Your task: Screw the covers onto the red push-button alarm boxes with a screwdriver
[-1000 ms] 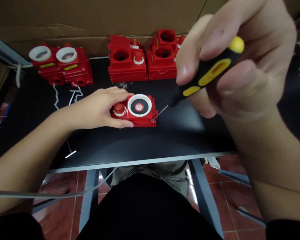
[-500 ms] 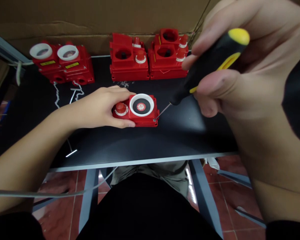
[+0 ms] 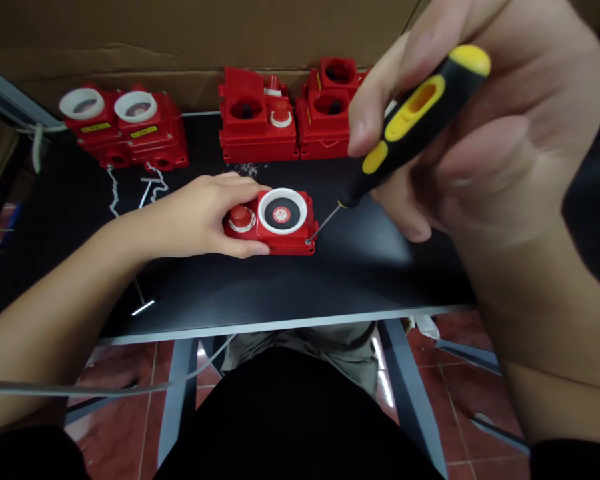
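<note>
On the black tabletop lies a red box with a white ring round a dark disc and a red knob on its left. My left hand grips the box by its left end, thumb along the near side and fingers at the far side. In my right hand is a black and yellow screwdriver, slanting down to the left. Its thin shaft meets a screw at the box's near right corner. Thumb and fingers surround the handle.
Two red boxes with open round holes and red knobs stand at the back, partly hidden on the right. Two more with white rings stand back left, with whitish coiled cords. A metal T-shaped tool lies partly under my left forearm. Behind is cardboard.
The screwdriver's handle has turned about its axis, its yellow inlay now facing me. My right fingers have shifted round it. The red box and my left hand are almost unmoved.
</note>
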### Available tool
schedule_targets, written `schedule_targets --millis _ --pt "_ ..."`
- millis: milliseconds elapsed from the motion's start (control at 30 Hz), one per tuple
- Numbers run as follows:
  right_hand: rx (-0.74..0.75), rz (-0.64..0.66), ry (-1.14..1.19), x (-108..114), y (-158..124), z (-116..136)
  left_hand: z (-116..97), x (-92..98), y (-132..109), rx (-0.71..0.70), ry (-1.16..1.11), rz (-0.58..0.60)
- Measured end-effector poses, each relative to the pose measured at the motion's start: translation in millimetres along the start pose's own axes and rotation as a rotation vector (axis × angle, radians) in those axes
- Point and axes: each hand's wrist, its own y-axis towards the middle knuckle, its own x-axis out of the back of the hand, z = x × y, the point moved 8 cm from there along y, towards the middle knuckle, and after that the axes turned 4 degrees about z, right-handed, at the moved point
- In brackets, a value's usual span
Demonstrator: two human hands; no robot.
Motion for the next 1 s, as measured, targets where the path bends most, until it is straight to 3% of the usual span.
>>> schedule_targets --millis 167,433,533,633,767,900,1000 --pt "0.173 -0.087 -0.406 17.3 -5.5 16.8 -0.7 -0.3 0.1 0.022 0.01 0.008" --pt "0.346 -0.147 -0.382 16.2 -0.5 17.4 -0.9 0.4 0.3 0.015 -0.007 0.0" --pt "0.294 -0.152 -0.351 16.2 0.1 18.7 -0.2 0.9 0.0 0.002 -0.02 -0.007" --pt "0.18 -0.049 -0.259 9.5 3.8 14.4 -0.3 0.9 -0.3 -0.004 -0.028 -0.005" --pt "0.204 -0.03 -0.215 5.5 6.4 22.0 -1.3 0.4 -0.8 -0.001 -0.025 0.0" --pt "0.187 0.092 -0.147 -13.9 3.8 32.4 -1.5 0.0 -1.2 0.007 -0.015 0.0" --pt "0.199 0.075 -0.135 -18.3 -2.0 38.5 -1.8 0.7 -1.0 0.004 -0.02 -0.005"
